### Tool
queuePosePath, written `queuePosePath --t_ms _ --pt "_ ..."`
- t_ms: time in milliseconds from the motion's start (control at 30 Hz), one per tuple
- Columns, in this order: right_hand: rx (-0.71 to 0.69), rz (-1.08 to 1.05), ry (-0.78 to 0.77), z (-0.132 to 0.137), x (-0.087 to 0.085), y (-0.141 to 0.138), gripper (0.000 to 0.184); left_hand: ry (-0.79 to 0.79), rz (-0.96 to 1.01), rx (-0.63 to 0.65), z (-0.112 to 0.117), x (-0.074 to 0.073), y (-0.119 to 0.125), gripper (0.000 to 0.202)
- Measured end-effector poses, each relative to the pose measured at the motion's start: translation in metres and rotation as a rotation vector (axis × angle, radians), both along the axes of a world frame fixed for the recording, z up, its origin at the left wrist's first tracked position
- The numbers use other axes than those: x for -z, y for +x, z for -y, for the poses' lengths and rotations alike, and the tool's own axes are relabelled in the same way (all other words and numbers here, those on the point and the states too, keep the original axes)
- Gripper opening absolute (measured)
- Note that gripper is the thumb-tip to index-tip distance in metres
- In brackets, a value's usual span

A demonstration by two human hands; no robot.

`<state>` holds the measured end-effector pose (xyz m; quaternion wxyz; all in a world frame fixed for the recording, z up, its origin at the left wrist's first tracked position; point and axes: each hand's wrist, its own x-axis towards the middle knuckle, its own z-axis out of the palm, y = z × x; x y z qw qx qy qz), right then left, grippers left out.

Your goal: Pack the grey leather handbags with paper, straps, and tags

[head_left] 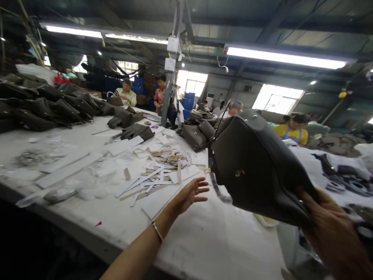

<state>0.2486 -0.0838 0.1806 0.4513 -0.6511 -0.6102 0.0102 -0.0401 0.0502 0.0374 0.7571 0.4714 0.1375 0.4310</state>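
My right hand grips a dark grey-brown leather handbag by its near lower end and holds it tilted above the table. A small gold emblem shows on the bag's side, and metal studs sit along its edges. To the left of the bag, my left hand is stretched out with its fingers apart, holding nothing. A bracelet circles the left wrist. Beneath and beyond that hand lie white and brown card strips on the white table.
Piled dark bags cover the table's far left, and more bags stand beyond the strips. A metal post rises from the table. Clear plastic packets lie near the left edge. Several people sit or stand farther back.
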Motion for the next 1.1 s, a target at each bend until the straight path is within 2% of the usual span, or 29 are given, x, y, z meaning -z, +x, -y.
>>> queuePosePath --t_ms 67,100,133,200,267,300,367,433,467,533,567,600,633,700,767,833,900,967,1033,1100 --pt "0.063 -0.195 -0.029 0.013 0.03 -0.029 0.037 0.028 0.008 0.004 0.009 -0.015 0.01 0.053" --pt "0.1 -0.364 -0.028 0.018 0.045 -0.049 0.036 0.028 -0.005 -0.018 0.011 -0.022 0.015 0.052" --pt "0.063 -0.584 -0.044 0.021 0.059 -0.071 0.041 0.018 -0.026 -0.071 0.011 -0.03 0.018 0.054" --pt "0.034 -0.744 -0.054 0.026 0.084 -0.115 0.05 -0.01 -0.114 -0.232 0.003 -0.044 0.017 0.064" --pt "-0.108 -1.049 -0.107 0.03 0.107 -0.15 0.054 0.022 -0.209 -0.287 -0.012 -0.056 0.01 0.077" --pt "-0.165 -1.197 -0.147 0.032 0.118 -0.163 0.057 0.103 -0.286 -0.282 -0.02 -0.06 0.005 0.08" --pt "-0.263 -1.429 -0.261 0.04 0.138 -0.182 0.062 0.371 -0.515 -0.239 -0.033 -0.063 0.0 0.079" --pt "-0.297 -1.503 -0.423 0.049 0.155 -0.194 0.061 0.637 -0.752 -0.189 -0.039 -0.058 0.003 0.075" --pt "-0.331 -1.497 -0.534 0.054 0.161 -0.198 0.06 0.721 -0.839 -0.17 -0.04 -0.053 0.007 0.073" --pt "-0.465 -1.348 -0.8 0.063 0.165 -0.203 0.055 0.792 -0.932 -0.161 -0.037 -0.041 0.015 0.068" --pt "-0.56 -1.182 -0.891 0.066 0.162 -0.202 0.051 0.798 -0.953 -0.165 -0.033 -0.035 0.019 0.064" --pt "-0.666 -0.963 -0.907 0.069 0.155 -0.198 0.044 0.811 -0.975 -0.173 -0.027 -0.031 0.02 0.06" --pt "-0.756 -0.72 -0.837 0.07 0.146 -0.19 0.036 0.824 -0.991 -0.184 -0.02 -0.028 0.02 0.056" --pt "-0.819 -0.265 -0.51 0.068 0.12 -0.165 0.021 0.847 -1.005 -0.202 0.001 -0.03 0.013 0.048" --pt "-0.716 0.012 -0.262 0.059 0.098 -0.127 0.02 0.899 -1.018 -0.192 0.031 -0.036 0.0 0.045" --pt "-0.568 0.208 -0.208 0.045 0.088 -0.085 0.026 1.046 -1.082 -0.138 0.065 -0.038 -0.011 0.054" --pt "-0.527 0.383 -0.248 0.032 0.094 -0.05 0.056 1.133 -1.181 -0.137 0.095 -0.033 -0.015 0.074" --pt "-0.543 0.5 -0.316 0.021 0.112 -0.028 0.079 1.155 -1.308 -0.171 0.114 -0.02 -0.012 0.086" --pt "-0.557 0.557 -0.355 0.015 0.133 -0.019 0.081 1.148 -1.401 -0.2 0.122 -0.007 -0.006 0.082" --pt "-0.549 0.569 -0.346 0.014 0.151 -0.02 0.073 1.145 -1.443 -0.203 0.121 0.004 -0.002 0.066"
